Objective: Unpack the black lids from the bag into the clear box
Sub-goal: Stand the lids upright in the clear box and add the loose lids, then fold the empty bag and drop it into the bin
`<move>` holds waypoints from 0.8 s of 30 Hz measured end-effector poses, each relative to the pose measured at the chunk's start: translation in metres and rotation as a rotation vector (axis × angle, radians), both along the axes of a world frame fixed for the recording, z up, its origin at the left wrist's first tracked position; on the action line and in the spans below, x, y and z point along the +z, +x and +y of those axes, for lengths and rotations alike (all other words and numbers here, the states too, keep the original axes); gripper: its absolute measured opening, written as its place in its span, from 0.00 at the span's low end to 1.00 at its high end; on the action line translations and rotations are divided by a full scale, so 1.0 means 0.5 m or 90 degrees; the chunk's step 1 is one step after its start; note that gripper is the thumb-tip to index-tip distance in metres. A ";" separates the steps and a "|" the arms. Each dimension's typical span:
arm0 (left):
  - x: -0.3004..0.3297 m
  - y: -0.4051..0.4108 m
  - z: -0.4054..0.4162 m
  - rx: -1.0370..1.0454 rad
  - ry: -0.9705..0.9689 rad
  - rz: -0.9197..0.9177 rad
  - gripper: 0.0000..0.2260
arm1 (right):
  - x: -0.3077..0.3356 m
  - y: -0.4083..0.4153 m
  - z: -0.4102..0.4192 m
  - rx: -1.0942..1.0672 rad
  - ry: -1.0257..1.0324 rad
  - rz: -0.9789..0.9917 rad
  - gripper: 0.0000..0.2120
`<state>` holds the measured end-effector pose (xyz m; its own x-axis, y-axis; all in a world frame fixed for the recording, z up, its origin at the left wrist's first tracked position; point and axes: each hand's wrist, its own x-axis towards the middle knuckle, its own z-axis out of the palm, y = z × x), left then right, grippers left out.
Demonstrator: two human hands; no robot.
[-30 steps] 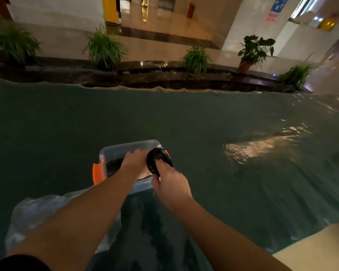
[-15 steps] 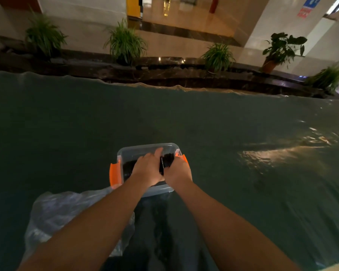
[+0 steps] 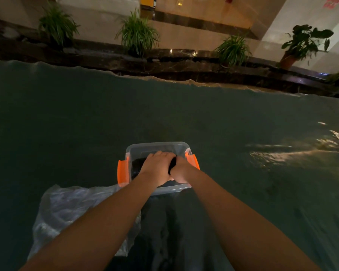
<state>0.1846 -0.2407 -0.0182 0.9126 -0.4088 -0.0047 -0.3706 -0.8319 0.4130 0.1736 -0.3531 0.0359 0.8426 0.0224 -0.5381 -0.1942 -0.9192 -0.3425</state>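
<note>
A clear box (image 3: pixel 157 147) with orange side latches (image 3: pixel 122 173) stands on the dark green cloth. Black lids (image 3: pixel 135 169) lie inside it, mostly hidden by my hands. My left hand (image 3: pixel 156 167) and my right hand (image 3: pixel 181 171) are both down in the box, side by side. An upright black lid (image 3: pixel 173 165) shows as a thin edge between them, with both hands pressed against it. The clear plastic bag (image 3: pixel 67 208) lies crumpled near me, left of the box and under my left forearm.
The dark green cloth (image 3: pixel 67 124) covers the whole table and has a wavy far edge. Beyond it runs a dark stone ledge (image 3: pixel 164 61) with several potted plants (image 3: pixel 137 34). Light glares off the cloth at the right.
My right hand has carried the black lid from above the box's right rim down into the box beside my left hand. The view has shifted, so the box sits further right in frame.
</note>
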 end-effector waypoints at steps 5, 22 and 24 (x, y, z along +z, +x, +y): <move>0.009 -0.004 0.007 -0.025 0.012 0.020 0.26 | 0.011 -0.020 0.007 0.008 0.022 0.006 0.17; 0.151 -0.177 0.310 0.155 0.118 -0.110 0.52 | 0.093 -0.177 0.053 0.199 -0.185 -0.388 0.49; 0.157 -0.208 0.347 0.190 0.138 -0.093 0.54 | 0.102 -0.194 0.073 0.198 -0.174 -0.406 0.51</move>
